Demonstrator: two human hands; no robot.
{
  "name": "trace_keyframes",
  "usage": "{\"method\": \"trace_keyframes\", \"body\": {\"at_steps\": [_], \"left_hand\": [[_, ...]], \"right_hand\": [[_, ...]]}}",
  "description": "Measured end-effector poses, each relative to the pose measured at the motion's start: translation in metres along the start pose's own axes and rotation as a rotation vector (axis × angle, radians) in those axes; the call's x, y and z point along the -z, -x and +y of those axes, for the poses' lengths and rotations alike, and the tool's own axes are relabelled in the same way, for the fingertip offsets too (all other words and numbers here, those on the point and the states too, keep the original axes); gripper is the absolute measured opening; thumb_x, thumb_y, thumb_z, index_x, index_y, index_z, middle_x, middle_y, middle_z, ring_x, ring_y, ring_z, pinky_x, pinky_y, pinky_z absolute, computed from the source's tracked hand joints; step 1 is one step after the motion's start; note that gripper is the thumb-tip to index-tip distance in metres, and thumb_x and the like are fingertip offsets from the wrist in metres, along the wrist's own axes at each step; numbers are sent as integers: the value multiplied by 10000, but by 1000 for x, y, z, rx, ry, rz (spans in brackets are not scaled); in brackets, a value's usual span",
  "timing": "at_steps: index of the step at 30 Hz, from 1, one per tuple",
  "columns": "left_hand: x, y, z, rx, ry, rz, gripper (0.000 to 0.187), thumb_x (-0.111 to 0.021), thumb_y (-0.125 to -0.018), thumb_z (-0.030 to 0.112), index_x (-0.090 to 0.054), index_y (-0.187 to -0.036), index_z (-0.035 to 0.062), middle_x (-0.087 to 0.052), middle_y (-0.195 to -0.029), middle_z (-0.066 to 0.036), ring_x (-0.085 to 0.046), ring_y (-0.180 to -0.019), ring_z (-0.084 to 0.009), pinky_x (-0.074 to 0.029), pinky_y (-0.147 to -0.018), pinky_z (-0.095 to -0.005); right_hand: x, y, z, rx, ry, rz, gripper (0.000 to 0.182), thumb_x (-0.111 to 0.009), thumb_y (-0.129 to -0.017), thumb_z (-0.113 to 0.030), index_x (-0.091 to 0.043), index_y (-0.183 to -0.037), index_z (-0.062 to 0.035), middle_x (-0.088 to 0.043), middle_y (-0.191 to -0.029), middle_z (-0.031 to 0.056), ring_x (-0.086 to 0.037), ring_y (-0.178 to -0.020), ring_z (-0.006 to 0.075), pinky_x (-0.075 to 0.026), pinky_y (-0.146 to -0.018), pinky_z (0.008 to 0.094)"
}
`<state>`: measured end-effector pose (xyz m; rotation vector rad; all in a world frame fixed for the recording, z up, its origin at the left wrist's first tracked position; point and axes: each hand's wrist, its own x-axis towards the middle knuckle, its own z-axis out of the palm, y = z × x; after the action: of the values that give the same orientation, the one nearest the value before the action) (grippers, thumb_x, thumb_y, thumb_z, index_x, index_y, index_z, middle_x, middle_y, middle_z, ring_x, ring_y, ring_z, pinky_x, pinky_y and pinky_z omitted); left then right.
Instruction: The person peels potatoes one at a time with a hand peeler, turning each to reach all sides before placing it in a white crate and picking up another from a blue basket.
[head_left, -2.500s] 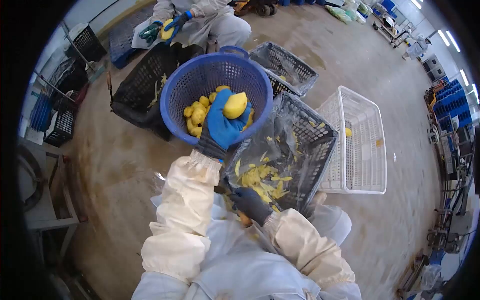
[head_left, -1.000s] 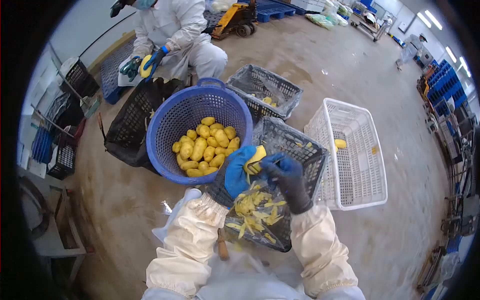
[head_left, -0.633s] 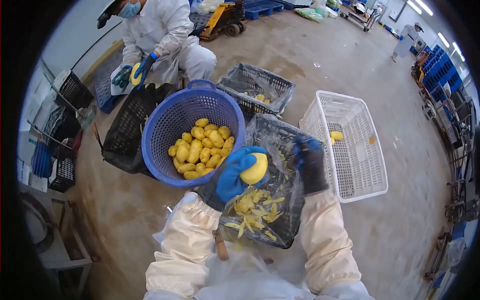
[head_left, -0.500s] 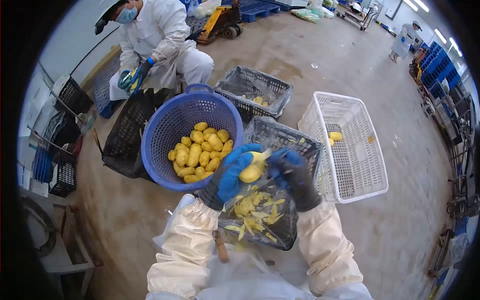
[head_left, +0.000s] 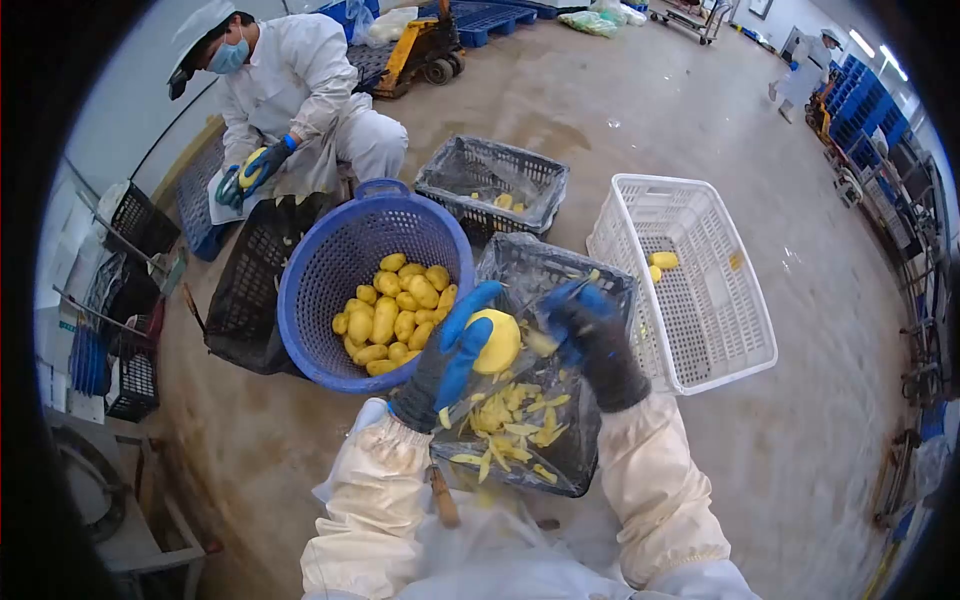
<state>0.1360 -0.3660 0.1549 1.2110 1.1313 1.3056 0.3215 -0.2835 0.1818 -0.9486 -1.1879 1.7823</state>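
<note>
The left hand in a blue glove [head_left: 448, 352] is wrapped around a smooth, rounded yellow potato [head_left: 497, 343], above a black plastic crate lined with clear film [head_left: 572, 465], where yellow peel strips [head_left: 512, 425] lie. Just beside it, the right hand in a blue-and-black glove [head_left: 597, 350] is blurred; whether its fingers close on anything, I cannot tell. Room sideways is tight: a round blue perforated basket [head_left: 320, 290] of potatoes rims the left, a white rectangular plastic crate [head_left: 720, 290] the right. Bare brownish floor [head_left: 830, 320] opens wide beyond the white crate's outer edge.
</note>
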Motion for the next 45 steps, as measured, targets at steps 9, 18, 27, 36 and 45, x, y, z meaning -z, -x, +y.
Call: {"method": "trace_keyframes", "body": {"at_steps": [9,18,27,36,45], "left_hand": [[1,0,-2,-21,-98,24,656,-501,-934,484,-432,-1349,-19,-534,-1277,-137,-522,-1125,-192,-398,-987,-313],[-4,1,-8,-78,-186,52,568,-499,-944,451,-509,-1266,-17,-574,-1191,-117,-544,-1078,-176,-445,-935,-312],[-9,-2,-7,-49,-113,81,519,-382,-991,448,-544,-1185,-6,-610,-996,-70,-585,-923,-120,-490,-806,-254],[-8,-4,-21,-540,-689,155,401,-517,-952,368,-554,-1172,34,-642,-996,-105,-635,-865,-217,-521,-784,-296],[-10,-8,-69,83,531,308,384,-465,-959,343,-562,-1145,21,-640,-940,-102,-650,-795,-237,-547,-619,-307]], "right_hand": [[-7,5,6,-160,146,-119,178,-582,-904,-217,-634,-917,-48,-573,-684,7,-507,-550,61,-395,-481,198],[19,-23,34,60,252,199,171,-558,-909,-220,-633,-897,-67,-564,-669,-8,-467,-508,57,-370,-460,208],[1,-6,15,-49,150,-11,161,-602,-902,-208,-608,-884,-49,-552,-629,-11,-465,-464,47,-350,-418,175],[-4,-6,25,218,195,-21,147,-667,-866,-170,-626,-872,-29,-583,-678,15,-502,-546,65,-401,-482,206],[-25,2,24,104,80,-25,142,-693,-856,-147,-606,-906,-47,-607,-749,1,-538,-620,66,-442,-550,224]]}}
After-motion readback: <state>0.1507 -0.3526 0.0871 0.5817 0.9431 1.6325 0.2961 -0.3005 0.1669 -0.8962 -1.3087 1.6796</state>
